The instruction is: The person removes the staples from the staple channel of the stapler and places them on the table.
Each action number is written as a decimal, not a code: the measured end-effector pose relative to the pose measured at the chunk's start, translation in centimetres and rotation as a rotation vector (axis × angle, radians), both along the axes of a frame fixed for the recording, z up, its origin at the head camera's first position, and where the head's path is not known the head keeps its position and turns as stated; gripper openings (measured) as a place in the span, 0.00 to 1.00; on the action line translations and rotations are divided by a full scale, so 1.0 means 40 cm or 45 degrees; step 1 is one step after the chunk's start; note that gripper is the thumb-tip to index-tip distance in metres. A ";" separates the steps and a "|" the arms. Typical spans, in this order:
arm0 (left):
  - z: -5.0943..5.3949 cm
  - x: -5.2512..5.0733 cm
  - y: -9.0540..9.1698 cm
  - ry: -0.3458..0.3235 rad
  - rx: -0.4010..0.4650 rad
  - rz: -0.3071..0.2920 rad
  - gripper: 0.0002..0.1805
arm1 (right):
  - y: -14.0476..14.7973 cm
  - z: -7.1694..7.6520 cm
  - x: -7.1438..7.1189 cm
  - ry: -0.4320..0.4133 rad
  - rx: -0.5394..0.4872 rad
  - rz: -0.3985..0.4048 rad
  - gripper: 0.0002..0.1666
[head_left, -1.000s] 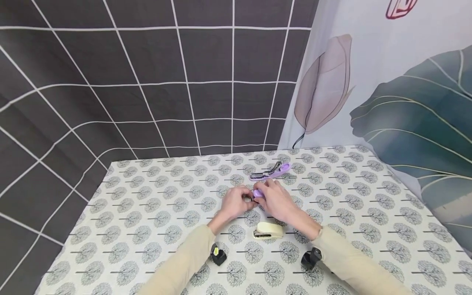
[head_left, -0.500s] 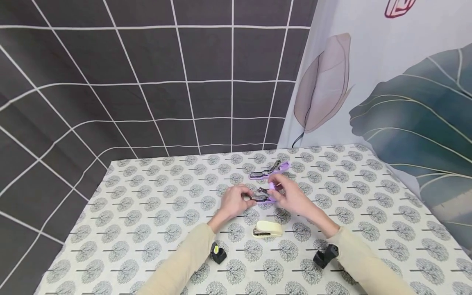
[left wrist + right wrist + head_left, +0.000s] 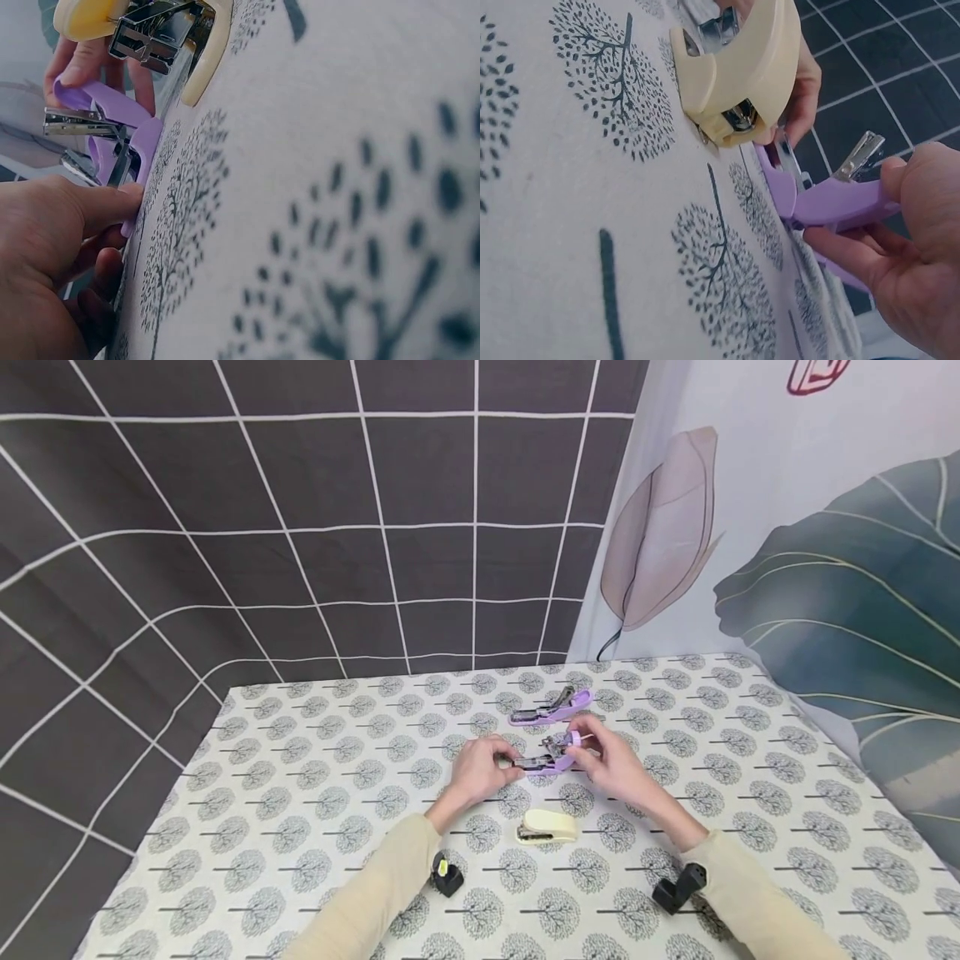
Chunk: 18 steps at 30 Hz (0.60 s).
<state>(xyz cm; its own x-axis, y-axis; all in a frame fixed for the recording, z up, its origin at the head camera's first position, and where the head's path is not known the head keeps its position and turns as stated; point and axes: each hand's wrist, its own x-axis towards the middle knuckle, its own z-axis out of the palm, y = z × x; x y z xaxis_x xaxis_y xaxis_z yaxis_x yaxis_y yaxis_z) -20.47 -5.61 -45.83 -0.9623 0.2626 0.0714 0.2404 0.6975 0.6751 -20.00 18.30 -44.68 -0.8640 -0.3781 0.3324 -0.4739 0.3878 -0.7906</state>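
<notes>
A purple stapler lies opened wide on the cloth, its metal parts exposed. My left hand pinches the end of its base between thumb and fingers. My right hand grips the raised purple cover, which in the right wrist view is the purple part between thumb and fingers. Behind it lies a second opened purple stapler, touched by neither hand. Nearer the body sits a closed cream stapler, large in the left wrist view as a cream piece.
A tree-patterned cloth covers the table. Behind it hang a dark gridded curtain and a pale curtain with leaf prints. Black wrist cameras are strapped at both sleeves.
My right hand has moved right and swung the near purple stapler's cover back, so its inside shows. My left hand has stayed at the base. The other staplers have not moved.
</notes>
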 end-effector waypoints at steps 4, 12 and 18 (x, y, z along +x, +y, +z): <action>-0.003 0.000 -0.001 0.019 0.000 -0.006 0.13 | 0.013 -0.008 0.002 -0.105 -0.093 0.012 0.14; -0.002 -0.001 0.000 0.010 -0.014 0.003 0.13 | 0.042 -0.027 0.004 -0.293 -0.292 0.070 0.15; 0.000 0.000 0.000 0.014 -0.017 0.003 0.12 | 0.054 -0.031 0.009 -0.386 -0.335 0.089 0.15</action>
